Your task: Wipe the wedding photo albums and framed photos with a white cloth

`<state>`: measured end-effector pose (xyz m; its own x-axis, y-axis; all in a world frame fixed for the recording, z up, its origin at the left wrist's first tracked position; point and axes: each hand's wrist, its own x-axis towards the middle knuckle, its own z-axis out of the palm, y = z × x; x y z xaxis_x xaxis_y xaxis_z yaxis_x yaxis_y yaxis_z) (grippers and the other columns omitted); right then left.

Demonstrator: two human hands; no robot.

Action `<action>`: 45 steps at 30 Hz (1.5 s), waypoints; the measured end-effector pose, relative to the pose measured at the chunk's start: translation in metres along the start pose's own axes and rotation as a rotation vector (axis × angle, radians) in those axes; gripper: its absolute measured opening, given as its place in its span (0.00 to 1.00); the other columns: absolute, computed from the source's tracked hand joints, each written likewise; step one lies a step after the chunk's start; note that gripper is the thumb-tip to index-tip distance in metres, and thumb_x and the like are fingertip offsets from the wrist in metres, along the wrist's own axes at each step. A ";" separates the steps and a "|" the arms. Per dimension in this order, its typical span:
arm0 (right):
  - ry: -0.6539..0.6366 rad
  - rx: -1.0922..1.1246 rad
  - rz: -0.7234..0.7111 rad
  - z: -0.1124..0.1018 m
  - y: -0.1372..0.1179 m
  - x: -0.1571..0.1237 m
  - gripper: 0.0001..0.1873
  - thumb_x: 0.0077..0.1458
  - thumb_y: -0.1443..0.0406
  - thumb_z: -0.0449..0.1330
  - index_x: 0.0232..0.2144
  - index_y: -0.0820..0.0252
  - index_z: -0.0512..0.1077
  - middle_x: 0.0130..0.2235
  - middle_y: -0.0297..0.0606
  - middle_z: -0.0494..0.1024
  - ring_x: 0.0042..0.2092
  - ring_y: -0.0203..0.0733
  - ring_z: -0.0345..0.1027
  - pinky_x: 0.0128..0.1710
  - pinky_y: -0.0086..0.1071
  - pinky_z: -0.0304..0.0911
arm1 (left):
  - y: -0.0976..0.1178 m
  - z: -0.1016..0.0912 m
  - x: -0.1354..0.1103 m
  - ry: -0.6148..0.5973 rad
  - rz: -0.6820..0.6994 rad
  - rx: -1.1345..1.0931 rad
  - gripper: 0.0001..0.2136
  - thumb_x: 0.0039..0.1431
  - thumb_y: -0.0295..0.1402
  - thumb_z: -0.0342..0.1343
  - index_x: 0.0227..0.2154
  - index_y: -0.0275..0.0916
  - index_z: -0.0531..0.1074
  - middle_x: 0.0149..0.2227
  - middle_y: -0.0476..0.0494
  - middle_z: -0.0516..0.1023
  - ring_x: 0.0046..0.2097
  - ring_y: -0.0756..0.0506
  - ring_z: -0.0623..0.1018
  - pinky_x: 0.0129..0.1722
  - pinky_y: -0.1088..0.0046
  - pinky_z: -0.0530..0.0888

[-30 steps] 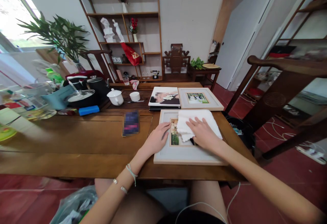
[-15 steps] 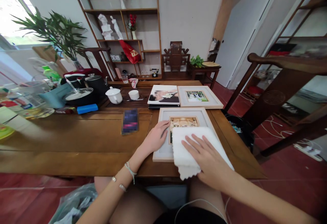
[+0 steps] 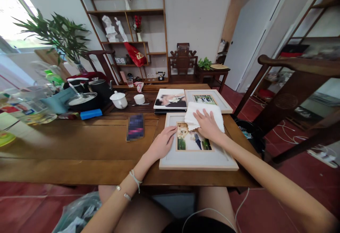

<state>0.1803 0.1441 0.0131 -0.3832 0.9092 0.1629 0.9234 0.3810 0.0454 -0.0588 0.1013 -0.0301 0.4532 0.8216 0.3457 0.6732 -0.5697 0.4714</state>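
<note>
A light wooden picture frame (image 3: 196, 159) with a photo in a grey mat lies flat at the table's near right edge. My left hand (image 3: 162, 143) lies flat on its left border, fingers stretched out. My right hand (image 3: 208, 126) presses a folded white cloth (image 3: 205, 114) onto the far part of the frame, fingers spread over the cloth. The photo's lower half shows below the cloth.
Behind the frame lie a second framed photo (image 3: 209, 100) and a photo book (image 3: 170, 99). A phone (image 3: 135, 127) lies left of the frame. A teapot (image 3: 118, 100), cup (image 3: 139, 99), pots and clutter fill the far left. A wooden chair (image 3: 292, 94) stands right.
My right hand has pushed the white cloth from the frame's near edge up to its far edge, uncovering the photo. My left hand has stayed on the left border.
</note>
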 end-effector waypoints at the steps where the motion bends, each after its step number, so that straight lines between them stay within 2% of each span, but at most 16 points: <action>1: -0.023 -0.010 -0.017 -0.001 -0.006 -0.005 0.38 0.49 0.75 0.51 0.64 0.70 0.55 0.67 0.53 0.54 0.67 0.68 0.41 0.61 0.63 0.40 | 0.000 0.001 0.000 0.003 0.000 -0.001 0.18 0.66 0.27 0.43 0.56 0.34 0.68 0.60 0.36 0.67 0.62 0.41 0.66 0.63 0.56 0.64; 7: -0.163 0.065 -0.119 -0.022 -0.043 -0.073 0.41 0.44 0.75 0.53 0.63 0.69 0.57 0.66 0.53 0.57 0.66 0.66 0.45 0.62 0.62 0.43 | 0.001 0.001 0.004 0.044 0.001 -0.017 0.17 0.64 0.26 0.44 0.52 0.34 0.71 0.57 0.36 0.71 0.60 0.41 0.69 0.62 0.56 0.65; 10: -0.219 0.176 -0.191 -0.040 -0.050 -0.106 0.41 0.42 0.74 0.52 0.62 0.65 0.59 0.64 0.49 0.61 0.66 0.61 0.47 0.62 0.59 0.46 | 0.004 -0.002 0.007 0.041 0.005 -0.002 0.16 0.63 0.24 0.46 0.50 0.34 0.73 0.56 0.36 0.72 0.58 0.41 0.70 0.61 0.57 0.66; 12: -0.246 0.242 -0.230 -0.047 -0.049 -0.117 0.41 0.41 0.74 0.51 0.62 0.63 0.60 0.64 0.46 0.62 0.66 0.58 0.47 0.63 0.56 0.46 | 0.005 -0.004 0.009 0.039 0.001 0.015 0.16 0.61 0.24 0.47 0.48 0.33 0.74 0.54 0.36 0.74 0.57 0.40 0.72 0.60 0.57 0.68; 15: -0.235 0.283 -0.210 -0.047 -0.045 -0.115 0.41 0.41 0.74 0.51 0.61 0.62 0.61 0.64 0.44 0.63 0.66 0.55 0.48 0.64 0.54 0.45 | 0.006 -0.003 0.009 0.066 -0.005 0.012 0.15 0.60 0.23 0.48 0.46 0.36 0.76 0.52 0.38 0.76 0.55 0.41 0.73 0.58 0.58 0.70; 18: -0.181 0.202 -0.104 -0.035 -0.050 -0.096 0.37 0.44 0.73 0.52 0.60 0.65 0.63 0.64 0.50 0.62 0.66 0.59 0.48 0.63 0.57 0.45 | 0.005 -0.001 0.009 0.118 -0.009 -0.026 0.15 0.60 0.23 0.48 0.44 0.37 0.77 0.50 0.39 0.77 0.54 0.42 0.74 0.57 0.58 0.71; 22: -0.142 0.090 -0.005 -0.026 -0.076 -0.070 0.33 0.48 0.68 0.55 0.59 0.70 0.63 0.63 0.57 0.61 0.65 0.69 0.48 0.60 0.64 0.44 | 0.002 -0.004 0.009 0.123 -0.010 -0.098 0.16 0.58 0.21 0.47 0.44 0.37 0.77 0.49 0.39 0.78 0.53 0.42 0.75 0.56 0.60 0.71; 24: -0.139 0.087 -0.007 -0.026 -0.094 -0.064 0.33 0.50 0.66 0.56 0.58 0.72 0.63 0.62 0.59 0.63 0.63 0.71 0.50 0.58 0.65 0.46 | 0.002 -0.008 0.010 0.087 0.015 -0.125 0.16 0.55 0.21 0.51 0.44 0.37 0.77 0.49 0.39 0.78 0.52 0.41 0.75 0.54 0.62 0.72; 27: -0.090 0.053 -0.052 -0.022 -0.120 -0.069 0.32 0.51 0.64 0.57 0.57 0.78 0.65 0.59 0.66 0.65 0.61 0.72 0.54 0.57 0.65 0.49 | 0.003 -0.013 0.010 0.050 0.041 -0.134 0.15 0.52 0.23 0.56 0.42 0.38 0.77 0.48 0.39 0.78 0.50 0.40 0.76 0.52 0.63 0.73; 30: 0.052 -0.039 -0.135 -0.013 -0.138 -0.085 0.30 0.53 0.66 0.54 0.55 0.83 0.65 0.57 0.72 0.65 0.60 0.72 0.57 0.56 0.64 0.52 | 0.005 -0.013 0.010 0.066 -0.031 -0.124 0.15 0.56 0.22 0.50 0.42 0.40 0.77 0.48 0.40 0.78 0.50 0.42 0.76 0.52 0.63 0.73; 32: 0.123 -0.098 -0.197 -0.009 -0.144 -0.098 0.28 0.54 0.69 0.52 0.55 0.82 0.66 0.57 0.70 0.66 0.60 0.70 0.58 0.56 0.63 0.54 | 0.005 -0.010 0.009 0.084 -0.076 -0.122 0.17 0.55 0.21 0.49 0.44 0.40 0.76 0.50 0.41 0.77 0.52 0.42 0.76 0.54 0.63 0.72; 35: 0.163 -0.112 -0.287 -0.008 -0.142 -0.114 0.26 0.54 0.70 0.50 0.55 0.77 0.68 0.57 0.65 0.68 0.60 0.67 0.59 0.56 0.61 0.56 | 0.001 -0.006 0.007 0.093 -0.059 -0.131 0.19 0.53 0.21 0.52 0.47 0.38 0.75 0.52 0.39 0.76 0.55 0.42 0.74 0.57 0.61 0.70; 37: 0.153 -0.053 -0.342 -0.012 -0.133 -0.121 0.27 0.54 0.71 0.51 0.55 0.78 0.67 0.58 0.66 0.66 0.61 0.66 0.57 0.57 0.60 0.56 | -0.002 -0.005 0.006 0.097 -0.015 -0.142 0.19 0.52 0.22 0.55 0.48 0.36 0.75 0.52 0.37 0.76 0.56 0.40 0.73 0.57 0.60 0.70; 40: 0.041 0.108 -0.420 -0.021 -0.109 -0.124 0.34 0.50 0.70 0.54 0.59 0.78 0.61 0.62 0.64 0.61 0.65 0.63 0.51 0.61 0.59 0.50 | -0.005 -0.004 0.004 0.087 0.031 -0.134 0.20 0.51 0.24 0.58 0.50 0.34 0.73 0.53 0.35 0.75 0.56 0.39 0.73 0.58 0.59 0.69; 43: -0.084 0.243 -0.405 -0.026 -0.077 -0.120 0.41 0.42 0.72 0.55 0.63 0.68 0.58 0.66 0.51 0.56 0.68 0.57 0.42 0.65 0.57 0.43 | -0.002 -0.005 0.002 0.034 0.035 -0.095 0.21 0.54 0.23 0.55 0.52 0.36 0.72 0.56 0.36 0.72 0.58 0.40 0.71 0.59 0.59 0.68; 45: -0.121 0.299 -0.361 -0.026 -0.054 -0.114 0.43 0.40 0.75 0.53 0.63 0.64 0.58 0.67 0.47 0.55 0.68 0.52 0.41 0.65 0.55 0.42 | 0.001 -0.005 0.000 0.004 0.039 -0.062 0.22 0.56 0.23 0.51 0.55 0.37 0.70 0.59 0.37 0.69 0.61 0.40 0.68 0.61 0.58 0.66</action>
<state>0.1744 0.0151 0.0178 -0.6941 0.7162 0.0727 0.6914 0.6913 -0.2100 -0.0612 0.1006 -0.0256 0.4759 0.7990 0.3676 0.6180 -0.6012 0.5067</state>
